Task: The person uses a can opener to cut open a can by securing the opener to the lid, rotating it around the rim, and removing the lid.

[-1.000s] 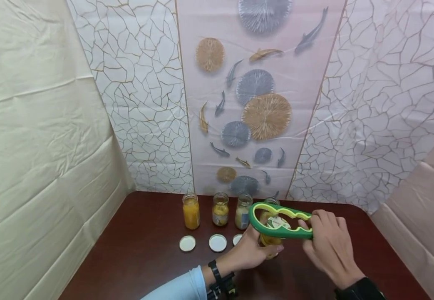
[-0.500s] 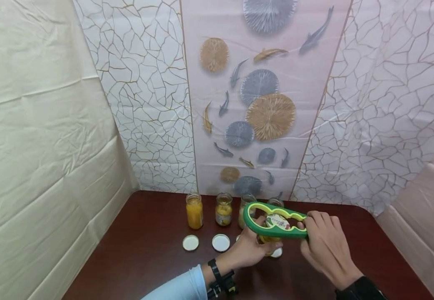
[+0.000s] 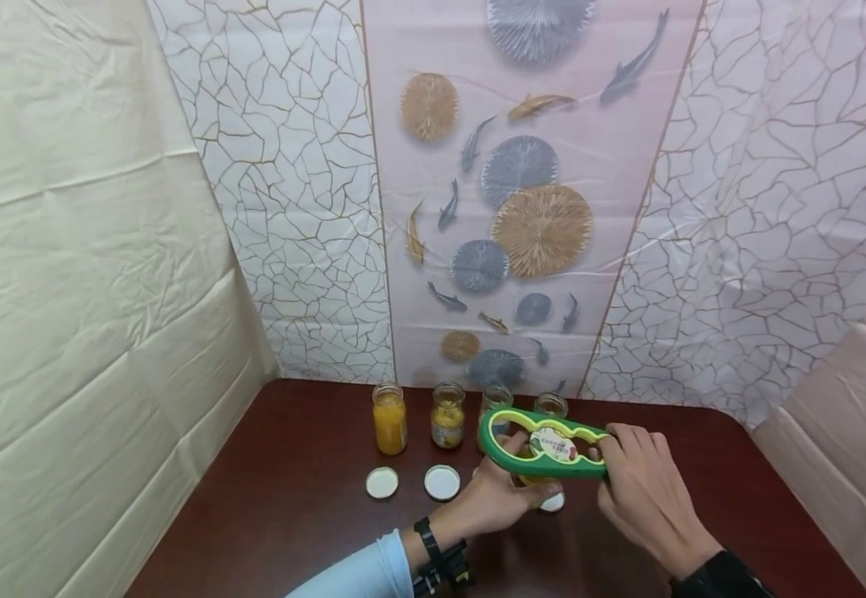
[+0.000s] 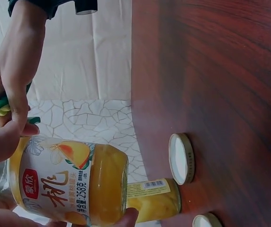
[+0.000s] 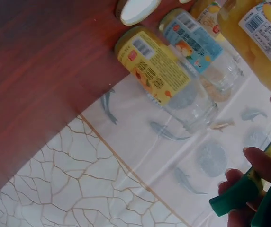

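My left hand (image 3: pixel 503 498) grips a glass jar of yellow peaches (image 4: pixel 59 177) by its side, holding it above the table. The jar's patterned lid (image 3: pixel 554 446) shows through the scalloped opening of a green jar opener (image 3: pixel 560 469) with a lime inner edge. My right hand (image 3: pixel 649 490) holds that opener by its handle end, fingers curled round it. Whether the opener's edges press on the lid cannot be told. In the right wrist view the held jar (image 5: pixel 254 45) is at the top right, with the opener's handle (image 5: pixel 237 194) below it.
Several lidless jars stand along the table's back: one with orange contents (image 3: pixel 389 422), one with yellow pieces (image 3: pixel 447 419), two partly hidden behind the opener. Loose lids (image 3: pixel 382 482) lie in front of them, white inside up; another lid (image 3: pixel 552 502) is beside my left hand.
The opener and right hand have shifted left and slightly down, so the lid sits nearer the handle end of the opening. A loose lid now shows beside the held jar.
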{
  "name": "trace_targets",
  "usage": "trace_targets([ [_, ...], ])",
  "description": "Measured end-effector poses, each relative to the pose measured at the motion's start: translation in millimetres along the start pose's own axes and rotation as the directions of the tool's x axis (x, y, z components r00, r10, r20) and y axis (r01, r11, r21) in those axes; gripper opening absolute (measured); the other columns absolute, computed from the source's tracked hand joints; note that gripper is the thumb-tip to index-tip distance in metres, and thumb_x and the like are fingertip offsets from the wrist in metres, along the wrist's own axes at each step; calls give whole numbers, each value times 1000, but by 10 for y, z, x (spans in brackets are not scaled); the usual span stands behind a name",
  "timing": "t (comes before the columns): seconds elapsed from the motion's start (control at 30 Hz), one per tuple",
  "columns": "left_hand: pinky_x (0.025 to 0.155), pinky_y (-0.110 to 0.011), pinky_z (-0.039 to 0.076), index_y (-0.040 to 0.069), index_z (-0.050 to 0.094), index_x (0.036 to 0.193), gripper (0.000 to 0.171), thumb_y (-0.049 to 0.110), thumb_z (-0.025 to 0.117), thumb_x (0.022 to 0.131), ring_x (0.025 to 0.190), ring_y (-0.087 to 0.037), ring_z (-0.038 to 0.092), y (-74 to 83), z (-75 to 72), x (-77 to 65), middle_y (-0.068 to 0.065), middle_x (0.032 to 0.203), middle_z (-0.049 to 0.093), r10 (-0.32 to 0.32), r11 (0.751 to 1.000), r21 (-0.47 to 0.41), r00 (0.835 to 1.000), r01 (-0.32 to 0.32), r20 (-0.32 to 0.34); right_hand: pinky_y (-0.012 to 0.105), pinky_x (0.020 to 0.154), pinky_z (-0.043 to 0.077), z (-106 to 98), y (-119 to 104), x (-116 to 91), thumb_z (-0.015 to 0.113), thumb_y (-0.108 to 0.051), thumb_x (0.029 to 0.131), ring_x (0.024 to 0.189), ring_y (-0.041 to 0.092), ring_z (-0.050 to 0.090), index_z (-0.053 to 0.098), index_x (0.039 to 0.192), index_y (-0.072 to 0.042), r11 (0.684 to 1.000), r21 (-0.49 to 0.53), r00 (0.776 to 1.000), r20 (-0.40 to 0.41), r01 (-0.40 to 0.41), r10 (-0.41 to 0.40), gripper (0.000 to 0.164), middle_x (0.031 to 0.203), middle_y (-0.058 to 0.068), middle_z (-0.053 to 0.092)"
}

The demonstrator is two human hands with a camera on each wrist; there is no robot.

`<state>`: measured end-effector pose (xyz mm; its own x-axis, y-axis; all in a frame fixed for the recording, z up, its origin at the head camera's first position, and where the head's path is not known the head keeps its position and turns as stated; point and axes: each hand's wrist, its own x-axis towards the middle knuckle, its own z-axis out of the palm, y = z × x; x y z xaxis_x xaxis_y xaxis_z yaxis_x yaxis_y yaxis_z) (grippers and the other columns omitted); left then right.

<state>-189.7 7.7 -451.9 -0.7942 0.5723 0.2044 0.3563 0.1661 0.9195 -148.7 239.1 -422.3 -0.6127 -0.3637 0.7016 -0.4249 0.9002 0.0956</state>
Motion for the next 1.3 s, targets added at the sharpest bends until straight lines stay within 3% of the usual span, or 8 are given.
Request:
trace_targets([
  [0.27, 82, -29, 53, 37, 48, 147, 62, 33, 77, 93, 105, -7, 55, -56, -23, -30, 3, 125, 44, 32, 999, 27, 999, -32, 0, 44, 72, 36, 5, -29, -21, 53, -5, 66, 73, 27, 50, 53, 78, -10, 1000, 11, 1000, -13, -18, 18, 13, 77, 7, 53],
  [0.4, 85, -30, 53, 36, 46, 149, 63, 32, 77, 94, 108, -7, 55, -65, -29, -62, 2, 127, 43, 39, 999, 15, 999, -39, 21, 44, 75, 37, -34, -77, -3, 61, -3, 59, 66, 22, 50, 54, 87, -7, 995, 23, 995, 7, -101, 101, 29, 71, 4, 55],
  [0.53, 83, -28, 52, 35, 49, 147, 60, 31, 77, 94, 104, -6, 57, -61, -53, -78, 3, 126, 47, 52, 999, -6, 998, -52, 41, 44, 75, 37, -66, -104, 36, 67, -3, 53, 71, 25, 56, 60, 106, 1, 991, -2, 988, 81, -131, 131, 53, 81, 9, 64],
  [0.63, 83, -26, 54, 33, 50, 145, 59, 26, 78, 94, 105, -6, 61, -51, -79, -70, 3, 130, 54, 100, 994, -40, 992, -97, 72, 43, 73, 35, -76, -92, 63, 71, -6, 56, 73, 24, 53, 63, 100, -2, 995, -20, 988, 119, -97, 99, 44, 81, 8, 61],
  [0.8, 102, -30, 49, 28, 51, 146, 58, 24, 76, 95, 124, -5, 54, -29, -113, -46, 4, 143, 55, 171, 985, -23, 977, -169, 131, 43, 73, 33, -67, -56, 73, 72, -13, 76, 71, 22, 45, 59, 92, -8, 1000, -24, 989, 148, -11, 14, 21, 77, 2, 49],
  [0.87, 107, -33, 47, 27, 53, 145, 56, 26, 76, 94, 127, -6, 51, -27, -118, -51, 3, 143, 54, 168, 985, 8, 976, -171, 141, 44, 74, 32, -67, -44, 66, 68, -11, 77, 71, 23, 43, 58, 95, -8, 999, -32, 984, 175, 31, -25, 21, 79, 3, 47],
  [1.07, 103, -31, 48, 26, 52, 146, 59, 26, 78, 93, 127, -6, 49, -12, -138, -79, 2, 142, 52, 180, 975, 108, 974, -195, 137, 45, 75, 37, -80, -24, 47, 68, -4, 65, 77, 27, 48, 58, 106, -3, 992, -44, 968, 230, 116, -103, 41, 86, 9, 53],
  [1.3, 111, -37, 45, 19, 48, 150, 61, 20, 75, 95, 134, -7, 47, 178, -209, -173, 0, 145, 56, 212, 975, 20, 954, -221, 212, 36, 73, 36, -67, 34, 49, 67, 2, 63, 76, 16, 41, 54, 98, -13, 992, 77, 963, 243, 104, -120, 40, 84, -4, 47],
])
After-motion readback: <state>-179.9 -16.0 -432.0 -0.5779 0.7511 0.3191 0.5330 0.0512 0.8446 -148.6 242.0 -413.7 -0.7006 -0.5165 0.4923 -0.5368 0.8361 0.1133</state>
